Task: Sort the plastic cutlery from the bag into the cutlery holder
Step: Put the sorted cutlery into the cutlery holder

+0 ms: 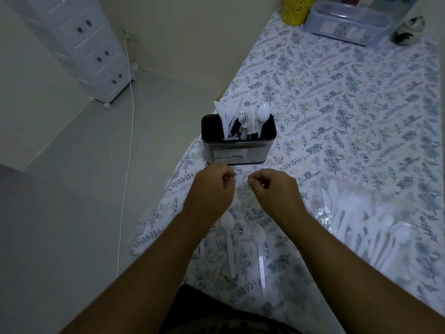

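Here both hands, left (212, 186) and right (272, 189), hover with fingers curled, each grip seemingly pinching something too thin to make out. The black cutlery holder (238, 148) stands just beyond them near the tabletop's left edge, its label unreadable. Two spoons (230, 237) lie beneath the wrists, the bag (375, 225) toward the right edge.

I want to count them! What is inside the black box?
White plastic spoons, forks and knives stand in the black box, tops poking out. Its walls hide their lower ends, so I cannot count them all.

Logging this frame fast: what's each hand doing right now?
Left hand: fingers curled, fingertips pinched; whether it holds anything cannot be told.
Right hand: the same, curled and pinched, contents cannot be told.
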`<state>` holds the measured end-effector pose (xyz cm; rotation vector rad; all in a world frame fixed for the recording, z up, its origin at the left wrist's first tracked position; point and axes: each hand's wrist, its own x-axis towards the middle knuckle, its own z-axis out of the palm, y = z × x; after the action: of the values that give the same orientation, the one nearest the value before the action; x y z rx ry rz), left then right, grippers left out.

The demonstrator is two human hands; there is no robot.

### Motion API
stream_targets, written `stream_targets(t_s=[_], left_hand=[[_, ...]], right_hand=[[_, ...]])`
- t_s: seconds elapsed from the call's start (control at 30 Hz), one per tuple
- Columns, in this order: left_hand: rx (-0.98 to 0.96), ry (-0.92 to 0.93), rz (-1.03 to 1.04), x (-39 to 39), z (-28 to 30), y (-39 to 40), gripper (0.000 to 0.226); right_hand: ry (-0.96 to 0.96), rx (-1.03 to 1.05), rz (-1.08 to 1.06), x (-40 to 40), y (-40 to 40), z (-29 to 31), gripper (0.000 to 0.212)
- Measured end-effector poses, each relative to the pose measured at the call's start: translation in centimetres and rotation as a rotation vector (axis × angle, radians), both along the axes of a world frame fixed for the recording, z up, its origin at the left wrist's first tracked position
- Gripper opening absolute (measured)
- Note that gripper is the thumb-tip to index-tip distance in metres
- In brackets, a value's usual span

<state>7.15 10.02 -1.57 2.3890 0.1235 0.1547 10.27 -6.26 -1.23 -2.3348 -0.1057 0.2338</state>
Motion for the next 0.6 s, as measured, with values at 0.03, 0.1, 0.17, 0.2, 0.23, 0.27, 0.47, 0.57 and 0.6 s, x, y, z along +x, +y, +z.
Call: stream_targets(t_s=[0.03,0.1,0.17,0.2,0.23,0.27,0.47,0.57,0.6], left_hand=[[0.003,0.053,0.040,-1.2,-1.0,0.6,0.006],[0.009,0.172,0.152,-3.5,-3.1,2.0,0.008],[0.009,0.287,0.266,-5.5,-5.0,3.5,0.014],[0.006,0.337,0.301,-6.2,-5.9,3.9,0.019],[0.004,0.377,0.319,-6.8,-6.5,4.2,0.025],[0.007,0.402,0.322,-7.1,-7.0,4.2,0.030],[0.083,0.354,0.224,-7.2,-7.3,3.3,0.012],[-0.055,0.284,0.252,-7.6,-5.8,2.6,0.012],[-0.124,0.266,0.258,-7.8,-5.1,2.0,0.013]], right_hand=[[0.038,-0.023,0.030,-1.0,-0.1,-0.7,0.016],[0.116,-0.071,0.105,-3.2,-0.2,-2.1,0.019],[0.189,-0.108,0.179,-5.2,0.0,-3.2,0.022],[0.217,-0.119,0.208,-6.2,0.2,-3.7,0.024],[0.236,-0.123,0.228,-6.9,0.5,-4.1,0.026],[0.249,-0.124,0.239,-7.5,0.8,-4.5,0.027],[0.328,-0.102,0.183,-8.5,1.2,-5.2,0.026],[0.345,0.003,0.046,-8.5,1.1,-5.2,0.025],[0.399,0.103,-0.016,-8.5,1.1,-5.1,0.027]])
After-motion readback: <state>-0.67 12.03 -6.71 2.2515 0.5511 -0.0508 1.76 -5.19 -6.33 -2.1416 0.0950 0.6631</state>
